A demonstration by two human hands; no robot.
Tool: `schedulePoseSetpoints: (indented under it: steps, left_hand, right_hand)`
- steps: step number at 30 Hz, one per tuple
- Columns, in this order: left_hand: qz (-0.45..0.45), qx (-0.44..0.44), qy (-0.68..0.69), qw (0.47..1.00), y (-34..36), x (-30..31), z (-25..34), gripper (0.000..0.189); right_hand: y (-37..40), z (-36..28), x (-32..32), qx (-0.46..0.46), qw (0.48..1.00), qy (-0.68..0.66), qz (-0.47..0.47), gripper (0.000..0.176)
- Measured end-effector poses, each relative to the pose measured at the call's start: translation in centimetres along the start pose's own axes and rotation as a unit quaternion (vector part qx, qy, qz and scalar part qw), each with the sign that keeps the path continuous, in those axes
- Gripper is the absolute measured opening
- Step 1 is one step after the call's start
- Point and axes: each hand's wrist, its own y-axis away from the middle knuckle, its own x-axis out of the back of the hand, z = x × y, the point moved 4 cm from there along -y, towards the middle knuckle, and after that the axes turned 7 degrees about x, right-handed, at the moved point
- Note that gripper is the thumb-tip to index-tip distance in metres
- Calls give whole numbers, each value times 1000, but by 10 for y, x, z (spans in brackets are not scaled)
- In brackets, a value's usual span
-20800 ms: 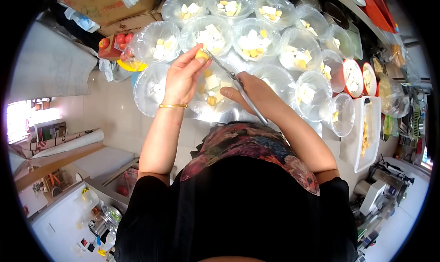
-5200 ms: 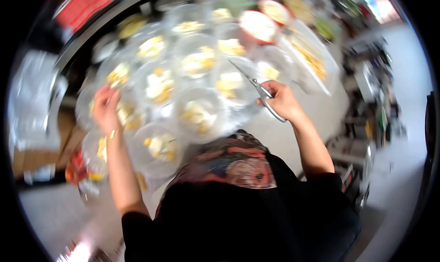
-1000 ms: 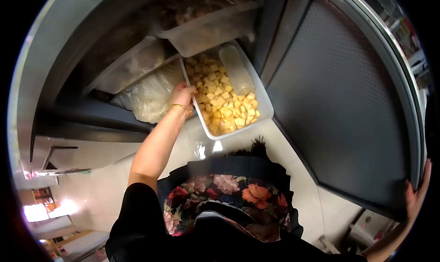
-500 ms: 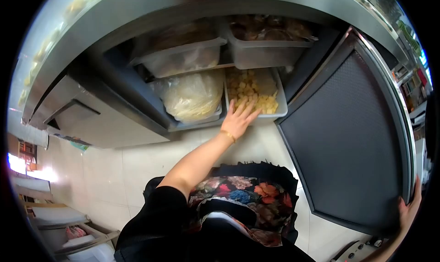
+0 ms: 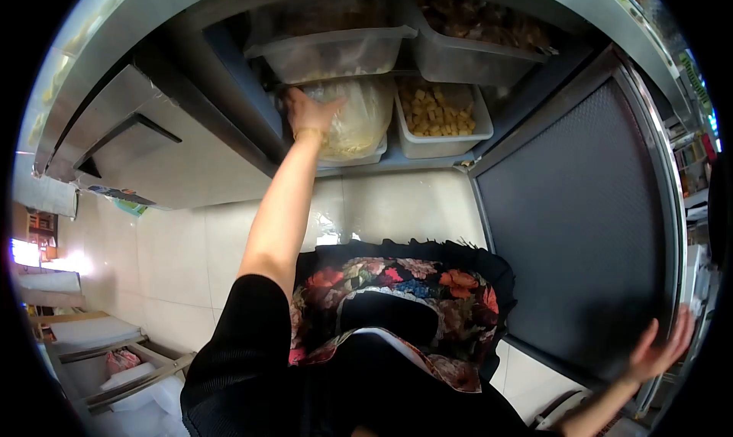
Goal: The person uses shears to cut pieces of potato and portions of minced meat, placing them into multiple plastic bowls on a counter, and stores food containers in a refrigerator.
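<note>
Dark mesh-faced door [image 5: 580, 208] is swung wide at the right. The right hand [image 5: 658, 347] is seen at its free edge, fingers spread; contact w/ the edge isn't clear. Further in, the left hand [image 5: 308, 112] is laid on the left side of a clear plastic bag [image 5: 359, 120] of pale stuff, set at the left end of the lower shelf [image 5: 427, 162], near its front edge. Whether the fingers are closed on the film can't be told. Just beside the bag, to the right, a white tub [image 5: 440, 124] of yellow cubes is set. Two clear tubs [image 5: 328, 51] are set on the shelf above. As judged, the bag is best gripped low & supported from under, not tugged by loose film, w/ the door steadied.
</note>
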Motion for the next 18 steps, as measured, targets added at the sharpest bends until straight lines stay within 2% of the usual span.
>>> schedulePoseSetpoints:
  steps: [2, 4, 5, 6, 7, 8, 9, 10, 11, 14, 16, 17, 18]
  left_hand:
    - [-63, 18, 49, 997, -19, -8, -5, 66]
    - [-89, 11, 99, 991, -31, -16, -11, 49]
    - [-84, -7, 120, 989, -33, -23, -17, 42]
    - [-81, -24, 138, 987, -31, -26, -23, 34]
    - [-57, -53, 206, 976, -22, -22, -21, 32]
    - [-76, -7, 262, 962, -16, -22, -25, 32]
    - [-92, 38, 318, 943, -9, -22, -28, 31]
    - [-108, 84, 372, 918, 0, -20, -31, 31]
    - [-138, 23, 386, 912, 18, 10, -9, 26]
    - [-279, 27, 350, 894, 63, 45, 4, 19]
    - [-307, -9, 293, 906, 91, 61, -2, 18]
    - [-323, -45, 339, 882, 99, 70, -11, 15]
    - [-329, -43, 348, 877, 108, 74, -15, 15]
  right_hand:
    - [-1, -54, -47, -71, 973, -218, 22, 45]
    - [-9, -126, -122, -136, 889, -437, -23, 39]
    - [-14, -165, -169, -172, 825, -533, -75, 36]
    - [-19, -207, -220, -213, 741, -620, -143, 34]
    - [-24, -254, -279, -266, 622, -703, -222, 31]
    - [-29, -309, -344, -368, 386, -795, -289, 44]
    - [-37, -333, -362, -382, 340, -792, -333, 62]
    - [-38, -355, -388, -430, 270, -787, -350, 68]
    - [-37, -373, -407, -476, 197, -775, -366, 73]
    - [-48, -402, -422, -526, -12, -786, -324, 84]
    - [-55, -409, -415, -410, -58, -858, -303, 88]
    - [-56, -417, -400, -351, -78, -887, -289, 91]
    - [-52, -423, -393, -349, -74, -885, -300, 91]
